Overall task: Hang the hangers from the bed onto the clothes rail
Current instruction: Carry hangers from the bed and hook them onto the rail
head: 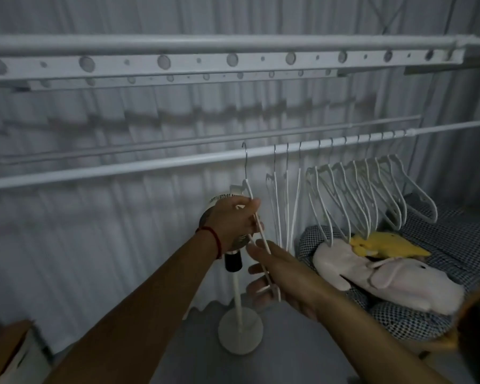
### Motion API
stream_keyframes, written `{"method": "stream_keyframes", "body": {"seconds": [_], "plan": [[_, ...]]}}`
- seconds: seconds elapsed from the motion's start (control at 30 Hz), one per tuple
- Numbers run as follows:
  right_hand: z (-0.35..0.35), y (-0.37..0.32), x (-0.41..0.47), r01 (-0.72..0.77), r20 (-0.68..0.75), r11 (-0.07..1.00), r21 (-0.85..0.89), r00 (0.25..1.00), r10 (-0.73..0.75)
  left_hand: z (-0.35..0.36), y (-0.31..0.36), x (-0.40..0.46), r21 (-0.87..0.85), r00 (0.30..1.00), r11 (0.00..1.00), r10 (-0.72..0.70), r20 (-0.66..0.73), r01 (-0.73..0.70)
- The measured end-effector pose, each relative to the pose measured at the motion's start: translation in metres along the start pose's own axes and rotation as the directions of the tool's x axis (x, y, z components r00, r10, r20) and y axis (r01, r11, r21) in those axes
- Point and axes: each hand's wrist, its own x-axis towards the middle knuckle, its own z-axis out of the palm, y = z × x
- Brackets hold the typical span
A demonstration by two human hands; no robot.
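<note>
Both hands up in front of the clothes rail [150,165], working one white hanger [257,220]. Its metal hook sits at the rail, approx over it, though I can't tell if it's fully seated. Hanger hangs tilted, lower end swung toward the person.

Left hand [233,217], red string on the wrist, has fingers curled round the hanger's upper arm, pinching it just below the neck. Right hand [277,275] is lower, fingers loosely curled w/ the hanger's bottom end lying across them; thumb side is hidden, so how firmly it grips I can't tell.

To the right on the same rail: three thin hangers [286,195] just beside the held one, then a packed row of approx eight more hangers [366,189], all hooked on.

Behind the hands stands a white pedestal fan [240,332], round base on the floor. Right of it, a checked cushion [455,234] carries a pale plush toy [394,278] & a yellow plush [385,246]. Pleated curtain [94,245] covers the wall behind.
</note>
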Motion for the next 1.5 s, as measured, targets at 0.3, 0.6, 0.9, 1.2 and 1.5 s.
{"method": "stream_keyframes", "body": {"seconds": [0.3, 0.6, 0.9, 1.2, 1.5], "plan": [[-0.008, -0.035, 0.060, -0.004, -0.215, 0.998, 0.064, 0.977, 0.018, -0.060, 0.040, 0.100, 0.866, 0.593, 0.162, 0.785, 0.177, -0.473], [-0.004, -0.037, 0.072, -0.062, -0.275, 0.997, -0.055, 0.960, 0.044, -0.083, 0.036, 0.148, 0.937, 0.694, -0.070, 0.654, 0.302, -0.342], [0.005, -0.028, 0.075, -0.134, -0.293, 0.991, 0.012, 0.947, 0.132, -0.082, 0.029, 0.151, 0.928, 0.649, -0.064, 0.696, 0.306, -0.368], [0.016, -0.012, 0.034, -0.113, -0.353, 0.963, 0.245, 0.915, 0.198, -0.062, 0.008, 0.106, 0.810, 0.555, 0.050, 0.753, 0.354, -0.584], [-0.020, 0.041, -0.132, -0.121, -0.555, 0.993, 0.012, 0.825, 0.107, 0.061, -0.029, -0.081, 0.310, 0.558, 0.465, 0.653, 0.513, -0.829]]}}
